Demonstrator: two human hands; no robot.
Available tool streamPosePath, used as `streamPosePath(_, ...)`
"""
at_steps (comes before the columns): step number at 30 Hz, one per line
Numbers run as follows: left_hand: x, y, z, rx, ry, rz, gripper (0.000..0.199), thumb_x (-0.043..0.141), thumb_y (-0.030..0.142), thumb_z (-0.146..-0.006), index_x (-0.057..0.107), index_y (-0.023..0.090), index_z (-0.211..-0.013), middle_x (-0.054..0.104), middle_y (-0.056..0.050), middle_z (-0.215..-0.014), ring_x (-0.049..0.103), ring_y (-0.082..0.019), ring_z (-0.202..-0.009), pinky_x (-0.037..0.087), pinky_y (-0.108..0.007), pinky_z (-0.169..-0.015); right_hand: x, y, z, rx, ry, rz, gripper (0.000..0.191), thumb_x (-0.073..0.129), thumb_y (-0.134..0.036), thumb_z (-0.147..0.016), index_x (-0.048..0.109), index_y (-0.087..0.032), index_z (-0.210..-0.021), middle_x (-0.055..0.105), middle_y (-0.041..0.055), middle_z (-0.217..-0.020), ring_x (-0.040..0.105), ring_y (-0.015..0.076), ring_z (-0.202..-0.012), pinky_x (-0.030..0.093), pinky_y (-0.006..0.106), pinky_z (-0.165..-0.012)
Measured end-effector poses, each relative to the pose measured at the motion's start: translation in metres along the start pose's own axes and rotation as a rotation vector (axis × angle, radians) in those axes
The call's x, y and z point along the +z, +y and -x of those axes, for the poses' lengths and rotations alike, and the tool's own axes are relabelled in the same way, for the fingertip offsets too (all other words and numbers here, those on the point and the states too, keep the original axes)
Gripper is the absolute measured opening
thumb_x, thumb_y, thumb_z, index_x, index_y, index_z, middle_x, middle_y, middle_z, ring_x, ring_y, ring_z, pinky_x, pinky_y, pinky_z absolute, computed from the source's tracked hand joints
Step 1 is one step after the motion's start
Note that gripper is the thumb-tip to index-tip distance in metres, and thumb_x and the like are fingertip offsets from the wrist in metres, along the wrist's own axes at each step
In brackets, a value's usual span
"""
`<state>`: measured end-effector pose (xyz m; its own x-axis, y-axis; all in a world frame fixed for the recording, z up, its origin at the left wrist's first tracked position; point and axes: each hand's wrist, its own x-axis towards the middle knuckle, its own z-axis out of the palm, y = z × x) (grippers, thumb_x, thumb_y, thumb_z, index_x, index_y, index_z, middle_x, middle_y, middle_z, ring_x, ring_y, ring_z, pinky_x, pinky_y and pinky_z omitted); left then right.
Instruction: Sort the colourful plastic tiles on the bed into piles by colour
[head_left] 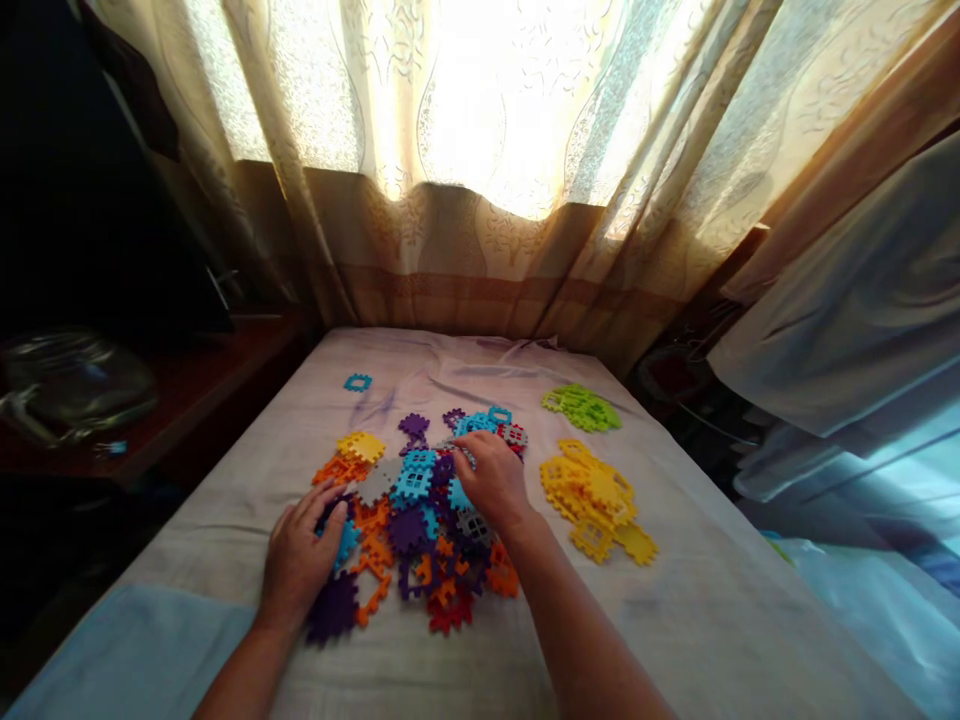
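From the head cam, there's a big mixed pile of toothed plastic building tiles [409, 527] sitting in the middle of a wrinkled pale sheet [697, 610]. Colors in there: purple, sky blue, orange, grey, red, plus a yellow tile [361, 446] at the far left edge. Some are solid squares, others are open frames or window-type lattices.

Left hand [300, 548] is down on the pile's left edge, fingers reaching forward and thumb apart from them, over dark purple and blue tiles. Can't tell if it's actually gripping any of them. Right hand [491, 478] comes in over the far right part, fingers bent downward among grey and blue tiles. Its fingertips are partly hidden, so I can't tell whether they're closed on a piece.

Off to the right are 2 single-color heaps: yellow tiles [589, 490] nearer, lime green tiles [581, 407] farther back. Also 1 blue frame tile [358, 389] lies alone near the far left, well apart from the rest.

Around that: patterned curtains [427, 245] backlit behind the sheet, a clear glass jar [79, 385] on a reddish-brown wooden top [259, 350] at left, a light blue cloth [150, 640] at lower left, and pale fabric [840, 300] hanging on the right.
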<state>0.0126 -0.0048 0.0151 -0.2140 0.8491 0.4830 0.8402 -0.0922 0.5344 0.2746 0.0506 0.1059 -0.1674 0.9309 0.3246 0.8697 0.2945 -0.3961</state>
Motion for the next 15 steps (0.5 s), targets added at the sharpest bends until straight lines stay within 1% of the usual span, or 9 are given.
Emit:
streamPosePath(3,0.001,0.0,0.001,0.001,0.007,0.007,0.038,0.045,0.047,-0.087,0.072,0.024,-0.103,0.072,-0.008,-0.115,0.066,-0.026,-0.108,0.048,-0.042,-0.098,0.023,-0.034,-0.023,-0.114,-0.098,0.008,0.026,0.053,-0.029,-0.092,0.071,-0.024,-0.11,0.07,0.0059,-0.112,0.06,0.0196,-0.106,0.044,0.03,-0.095)
streamPosePath(6,0.001,0.001,0.001,-0.001,0.008,0.01,0.037,0.046,0.045,-0.088,0.072,0.024,-0.105,0.072,-0.007,-0.116,0.065,-0.026,-0.109,0.048,-0.043,-0.098,0.045,-0.057,-0.044,-0.193,-0.216,0.037,0.037,0.055,-0.037,-0.09,0.065,-0.023,-0.122,0.067,0.0078,-0.122,0.057,0.0224,-0.114,0.041,0.035,-0.098)
streamPosePath(8,0.001,0.001,0.002,-0.002,0.014,0.011,0.037,0.046,0.044,-0.088,0.072,0.024,-0.105,0.072,-0.007,-0.117,0.065,-0.026,-0.109,0.048,-0.044,-0.099,0.058,-0.066,-0.054,-0.218,-0.286,0.059,0.046,0.057,-0.045,-0.088,0.06,-0.022,-0.129,0.065,0.0096,-0.126,0.055,0.0251,-0.117,0.04,0.039,-0.099)
streamPosePath(10,0.001,0.001,0.003,-0.001,0.019,0.014,0.037,0.046,0.043,-0.089,0.071,0.023,-0.105,0.071,-0.008,-0.117,0.065,-0.026,-0.11,0.047,-0.045,-0.1,0.068,-0.073,-0.061,-0.221,-0.347,0.077,0.053,0.058,-0.05,-0.086,0.057,-0.023,-0.131,0.065,0.0104,-0.125,0.055,0.0272,-0.118,0.041,0.042,-0.097)
streamPosePath(12,0.001,0.002,0.003,0.001,0.018,0.02,0.037,0.046,0.043,-0.089,0.071,0.022,-0.106,0.071,-0.009,-0.117,0.065,-0.026,-0.11,0.047,-0.045,-0.1,0.075,-0.078,-0.065,-0.217,-0.404,0.094,0.054,0.058,-0.053,-0.084,0.057,-0.025,-0.13,0.066,0.0103,-0.123,0.055,0.0282,-0.117,0.041,0.043,-0.095)
streamPosePath(15,0.001,0.002,0.004,-0.005,0.009,0.028,0.037,0.046,0.043,-0.09,0.071,0.021,-0.107,0.071,-0.009,-0.118,0.065,-0.026,-0.11,0.047,-0.045,-0.1,0.081,-0.082,-0.068,-0.192,-0.456,0.106,0.049,0.058,-0.051,-0.084,0.06,-0.024,-0.124,0.067,0.0108,-0.12,0.058,0.0285,-0.114,0.043,0.042,-0.093)
